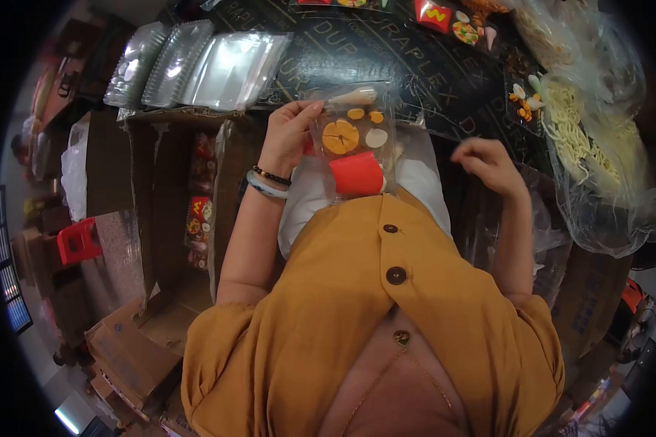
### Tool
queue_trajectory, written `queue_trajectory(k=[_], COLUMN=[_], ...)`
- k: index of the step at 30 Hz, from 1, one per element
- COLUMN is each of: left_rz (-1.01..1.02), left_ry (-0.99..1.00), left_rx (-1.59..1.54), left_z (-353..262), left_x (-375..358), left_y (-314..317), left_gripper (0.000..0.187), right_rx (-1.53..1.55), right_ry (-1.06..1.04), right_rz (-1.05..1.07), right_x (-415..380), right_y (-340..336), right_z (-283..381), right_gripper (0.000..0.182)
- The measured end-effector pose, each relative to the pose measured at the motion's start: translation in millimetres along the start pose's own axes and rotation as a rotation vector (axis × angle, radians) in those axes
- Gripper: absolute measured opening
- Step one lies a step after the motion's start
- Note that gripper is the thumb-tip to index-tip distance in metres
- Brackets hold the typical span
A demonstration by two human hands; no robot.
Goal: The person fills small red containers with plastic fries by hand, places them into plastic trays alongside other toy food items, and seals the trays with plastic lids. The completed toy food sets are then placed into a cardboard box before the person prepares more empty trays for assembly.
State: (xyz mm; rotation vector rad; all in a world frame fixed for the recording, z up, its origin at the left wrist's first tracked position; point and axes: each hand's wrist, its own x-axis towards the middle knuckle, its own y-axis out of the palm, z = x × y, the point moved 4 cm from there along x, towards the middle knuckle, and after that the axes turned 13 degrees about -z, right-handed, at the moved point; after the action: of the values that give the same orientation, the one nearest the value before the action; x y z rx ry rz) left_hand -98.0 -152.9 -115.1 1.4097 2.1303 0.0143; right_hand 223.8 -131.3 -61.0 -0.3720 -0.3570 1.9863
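The left hand pinches the top left edge of a clear plastic bag, holding it upright over the lap. Inside the bag are flat orange and cream discs and one red block with rounded corners. The right hand is empty and half curled in the air, to the right of the bag and apart from it. Far on the dark bench, white letters read "DURAPLEX". At far left lies a stack of glossy sleeves. At right a thin bag holds pale noodles.
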Motion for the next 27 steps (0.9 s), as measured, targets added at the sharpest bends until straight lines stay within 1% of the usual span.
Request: queue_trajectory(k=[1,2,3,4,6,7,8,9,10,12,13,15,16,17,18,19,20,22,24,26,27], left_rz=[-0.002,0.021,0.047,0.049,0.039,0.045,0.058,0.069,0.072,0.025,0.022,0.008,0.006,0.003,-0.004,-0.012,-0.016,-0.05,-0.101,-0.144,-0.148], left_ry=[0.008,0.058,0.108,0.12,0.315,0.324,0.399,0.475,0.484,0.584,0.597,0.589,0.596,0.519,0.445,0.42,0.407,0.396,0.471,0.538,0.541], left_rx=[0.003,-0.066,-0.135,-0.135,-0.167,-0.163,-0.139,-0.125,-0.137,-0.154,-0.158,-0.194,-0.186,-0.262,-0.342,-0.347,-0.39,-0.442,-0.437,-0.445,-0.442], left_z=[-0.2,-2.9,-6.5,-10.8,-30.8,-35.6,-42.6,-47.7,-47.9,-54.1,-55.4,-55.7,-56.0,-54.2,-52.5,-52.1,-49.9,-51.3,-47.6,-47.0,-46.8], left_x=[-0.9,-2.7,-5.3,-11.5,-33.2,-41.9,-50.4,-57.0,-62.2,-69.2,-70.6,-74.1,-75.6,-74.6,-73.9,-75.1,-76.2,-84.2,-87.0,-88.8,-90.3], left_y=[-2.7,-3.7,-3.9,-0.3,11.4,14.4,17.3,21.3,25.6,30.4,32.3,32.6,34.0,35.8,36.5,34.5,33.3,36.6,32.3,28.6,26.5], left_gripper=[0.014,0.013,0.012,0.012,0.013,0.013,0.013,0.013,0.013,0.014,0.014,0.013,0.013,0.012,0.011,0.009,0.009,0.011,0.013,0.018,0.018], right_rx=[0.084,0.047,0.044,0.074,0.508,0.515,0.476,0.406,0.405,0.028,-0.162,-0.53,-0.706,-0.702,-0.66,-0.611,-0.604,-0.73,-0.665,-0.673,-0.438], right_ry=[0.207,0.286,0.424,0.484,0.493,0.483,0.778,1.064,1.048,1.296,1.392,1.536,1.575,1.563,1.429,1.283,1.265,1.191,0.649,0.229,0.211], right_rz=[0.027,0.025,-0.028,-0.119,-0.498,-0.501,-0.952,-1.403,-1.406,-0.999,-0.777,-0.297,-0.044,-0.043,-0.238,-0.421,-0.408,-0.337,-0.438,-0.654,-0.739], right_x=[-25.5,-51.5,-82.2,-118.4,-194.4,-255.5,-314.0,-380.8,-391.3,-401.3,-399.1,-398.1,-394.4,-381.6,-357.5,-328.7,-295.7,-219.8,-160.1,-87.5,-58.0], right_y=[-20.2,-43.7,-68.9,-98.4,-144.6,-171.4,-193.5,-188.2,-191.3,-185.3,-178.5,-154.0,-140.8,-134.3,-137.8,-140.6,-136.3,-128.9,-126.8,-101.9,-82.0], right_z=[-14.1,-27.6,-47.6,-80.1,-139.0,-210.2,-285.8,-338.1,-337.8,-345.7,-345.0,-342.6,-341.5,-335.9,-322.6,-304.2,-275.5,-203.1,-158.6,-47.4,-1.3], right_gripper=[0.011,0.011,0.01,0.011,0.018,0.018,0.029,0.04,0.04,0.038,0.037,0.037,0.037,0.037,0.035,0.035,0.035,0.026,0.026,0.022,0.019])
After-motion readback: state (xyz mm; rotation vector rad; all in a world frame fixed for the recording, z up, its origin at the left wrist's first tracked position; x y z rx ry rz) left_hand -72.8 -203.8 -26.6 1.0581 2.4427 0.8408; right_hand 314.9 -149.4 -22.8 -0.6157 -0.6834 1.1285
